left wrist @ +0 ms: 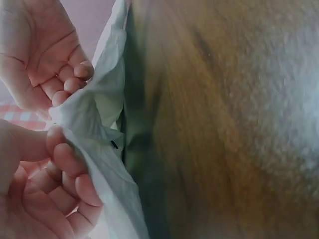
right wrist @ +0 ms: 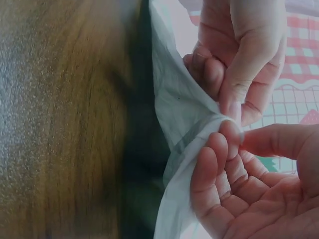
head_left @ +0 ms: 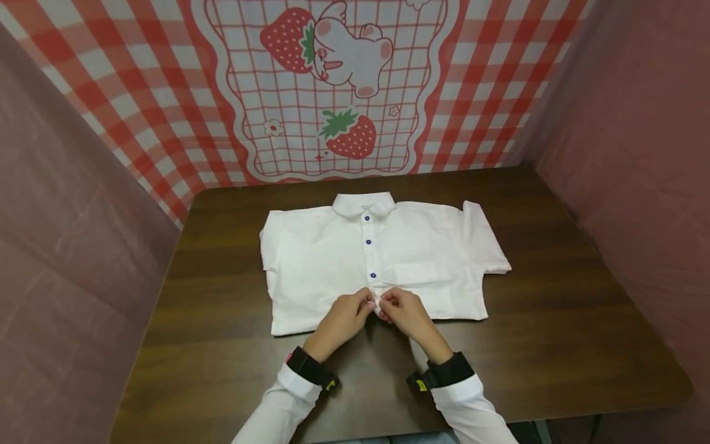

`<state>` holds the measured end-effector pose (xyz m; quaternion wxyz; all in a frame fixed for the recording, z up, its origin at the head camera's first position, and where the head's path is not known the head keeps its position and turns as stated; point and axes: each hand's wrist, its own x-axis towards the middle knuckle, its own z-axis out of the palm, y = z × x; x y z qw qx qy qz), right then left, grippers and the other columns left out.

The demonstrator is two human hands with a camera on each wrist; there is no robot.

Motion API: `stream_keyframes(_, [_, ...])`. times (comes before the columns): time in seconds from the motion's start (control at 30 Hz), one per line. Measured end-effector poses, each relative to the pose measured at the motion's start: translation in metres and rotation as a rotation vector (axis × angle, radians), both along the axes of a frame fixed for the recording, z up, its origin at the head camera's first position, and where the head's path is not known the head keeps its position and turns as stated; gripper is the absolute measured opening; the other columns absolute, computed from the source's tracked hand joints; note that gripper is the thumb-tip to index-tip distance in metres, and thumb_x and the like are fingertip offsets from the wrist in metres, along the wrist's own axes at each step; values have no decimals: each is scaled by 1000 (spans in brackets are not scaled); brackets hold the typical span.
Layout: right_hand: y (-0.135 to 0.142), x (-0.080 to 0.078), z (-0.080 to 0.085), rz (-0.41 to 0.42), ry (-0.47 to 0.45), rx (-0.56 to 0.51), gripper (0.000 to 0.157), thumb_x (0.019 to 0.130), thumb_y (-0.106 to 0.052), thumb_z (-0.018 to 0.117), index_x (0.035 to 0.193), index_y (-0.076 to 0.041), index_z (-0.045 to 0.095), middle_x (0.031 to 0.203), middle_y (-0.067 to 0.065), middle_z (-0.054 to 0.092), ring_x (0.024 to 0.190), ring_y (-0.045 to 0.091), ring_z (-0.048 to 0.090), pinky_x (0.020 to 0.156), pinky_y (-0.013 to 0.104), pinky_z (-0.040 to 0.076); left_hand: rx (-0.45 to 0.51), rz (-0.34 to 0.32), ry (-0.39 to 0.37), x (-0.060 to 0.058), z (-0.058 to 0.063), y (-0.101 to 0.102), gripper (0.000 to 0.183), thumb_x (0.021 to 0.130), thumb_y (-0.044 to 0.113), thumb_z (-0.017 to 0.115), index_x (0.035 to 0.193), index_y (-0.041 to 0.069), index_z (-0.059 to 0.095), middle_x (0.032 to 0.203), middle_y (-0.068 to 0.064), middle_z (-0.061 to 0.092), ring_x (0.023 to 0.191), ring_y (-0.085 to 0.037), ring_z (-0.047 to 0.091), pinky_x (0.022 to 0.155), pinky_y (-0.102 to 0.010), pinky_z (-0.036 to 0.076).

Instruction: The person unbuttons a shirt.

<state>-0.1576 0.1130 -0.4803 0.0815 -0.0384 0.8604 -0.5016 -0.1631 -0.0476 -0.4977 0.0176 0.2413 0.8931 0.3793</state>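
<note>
A white short-sleeved shirt [head_left: 316, 259] lies front up, its collar towards the back. Three dark blue buttons show down its placket, the lowest visible button [head_left: 373, 275] just above the hands. At the placket's lower end my left hand [head_left: 345, 314] pinches the cloth between thumb and fingers. Right beside it, my right hand [head_left: 407, 313] pinches the other side of the placket. Both wrist views show the shirt's hem [left wrist: 112, 184] lifted off the table between the two hands, thumbs meeting fingertips at the fabric edge. Whatever lies between the fingertips is hidden.
The shirt lies on a dark brown wooden table [head_left: 554, 320]. A red and white checked cloth [head_left: 471, 111] with strawberry prints hangs behind it. Pinkish curtains [head_left: 638, 123] hang at both sides. Black straps [head_left: 450, 371] circle both wrists over white sleeves.
</note>
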Motion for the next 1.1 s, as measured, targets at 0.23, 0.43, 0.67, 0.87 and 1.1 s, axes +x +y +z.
stream_keyframes(0.23, [0,6,7,-13,21,15,11,88,-10,60,85,1,63,65,6,63,55,7,52,52,20,44,111,-7,68,3,-1,-4,8,94,16,55,89,12,60,62,6,48,57,-4,43,56,-19,37])
stream_keyframes(0.43, [-1,11,3,-38,86,93,11,87,-10,61,86,0,64,68,5,60,58,9,48,54,21,41,228,-23,39,6,-3,-8,11,95,16,53,89,13,62,61,4,50,54,0,43,53,-18,39])
stream_keyframes(0.67, [3,19,-3,-83,115,145,8,85,-7,61,85,1,64,70,5,61,61,10,50,57,22,41,193,-21,-13,4,6,-12,13,96,11,49,93,13,62,60,5,48,53,-1,42,54,-19,39])
stream_keyframes(0.87, [9,18,-3,-101,99,182,5,79,-7,60,79,-3,63,67,3,59,60,9,49,57,22,40,17,-53,-14,3,2,-15,11,95,13,51,93,13,61,72,4,56,66,-6,49,63,-21,42])
stream_keyframes(1.1, [27,19,-6,-108,118,318,4,75,-9,59,74,-5,59,68,2,56,61,12,48,58,25,39,-284,-100,119,5,-9,-28,12,97,18,47,87,15,53,69,4,53,68,-13,56,62,-30,42])
